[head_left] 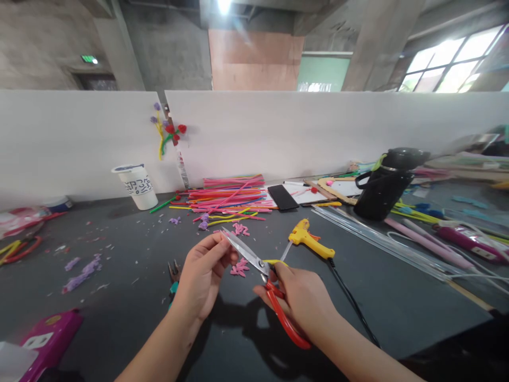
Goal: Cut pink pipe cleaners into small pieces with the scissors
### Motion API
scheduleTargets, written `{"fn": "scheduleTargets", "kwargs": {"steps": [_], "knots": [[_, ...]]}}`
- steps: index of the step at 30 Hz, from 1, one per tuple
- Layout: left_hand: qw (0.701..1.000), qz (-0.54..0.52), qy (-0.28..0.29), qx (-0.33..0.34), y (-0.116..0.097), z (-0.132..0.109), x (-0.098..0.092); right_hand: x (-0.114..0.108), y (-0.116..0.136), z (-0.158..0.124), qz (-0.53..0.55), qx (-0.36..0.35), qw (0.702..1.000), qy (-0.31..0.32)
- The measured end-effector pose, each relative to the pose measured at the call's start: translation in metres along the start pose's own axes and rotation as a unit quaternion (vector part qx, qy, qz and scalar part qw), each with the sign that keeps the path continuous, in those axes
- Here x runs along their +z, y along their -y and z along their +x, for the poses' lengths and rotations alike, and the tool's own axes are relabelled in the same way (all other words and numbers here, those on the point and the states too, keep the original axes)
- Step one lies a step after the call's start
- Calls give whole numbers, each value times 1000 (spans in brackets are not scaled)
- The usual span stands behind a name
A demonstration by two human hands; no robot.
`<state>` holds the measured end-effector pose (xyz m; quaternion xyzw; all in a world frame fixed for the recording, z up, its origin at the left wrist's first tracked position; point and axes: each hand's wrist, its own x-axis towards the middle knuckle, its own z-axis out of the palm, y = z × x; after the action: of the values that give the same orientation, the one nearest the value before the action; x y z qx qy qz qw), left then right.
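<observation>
My right hand (304,294) is wrapped round a pair of scissors (244,251) with red handles, their blades pointing up and to the left. The blade tips reach the fingertips of my left hand (204,270). Its thumb and forefinger are pinched together; what lies between them is too small to make out, though a bit of pink shows there. Short pink pipe cleaner pieces (239,268) lie on the dark table just beyond my hands. A yellow hot glue gun (312,240) rests beyond my right hand. Pliers (174,281) are partly hidden behind my left forearm.
Pink and red pipe cleaners (226,197) are heaped at the back, beside a black phone (282,198). A white cup (138,187) stands left, a black jug (385,185) right. Clear glue sticks (377,241) lie near the jug. Purple fuzzy pieces (84,273) are scattered left.
</observation>
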<state>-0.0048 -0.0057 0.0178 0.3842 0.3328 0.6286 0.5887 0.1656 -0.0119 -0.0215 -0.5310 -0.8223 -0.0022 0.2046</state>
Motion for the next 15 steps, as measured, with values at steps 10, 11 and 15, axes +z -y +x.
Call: {"fn": "scheduleTargets", "kwargs": {"steps": [10, 11, 15], "knots": [[1000, -6, 12, -6, 0, 1, 0, -3, 2, 0, 4, 7, 1000, 20], [1000, -6, 11, -7, 0, 1, 0, -4, 2, 0, 5, 8, 1000, 22], [1000, -7, 7, -11, 0, 1, 0, -4, 2, 0, 6, 11, 999, 29]]}}
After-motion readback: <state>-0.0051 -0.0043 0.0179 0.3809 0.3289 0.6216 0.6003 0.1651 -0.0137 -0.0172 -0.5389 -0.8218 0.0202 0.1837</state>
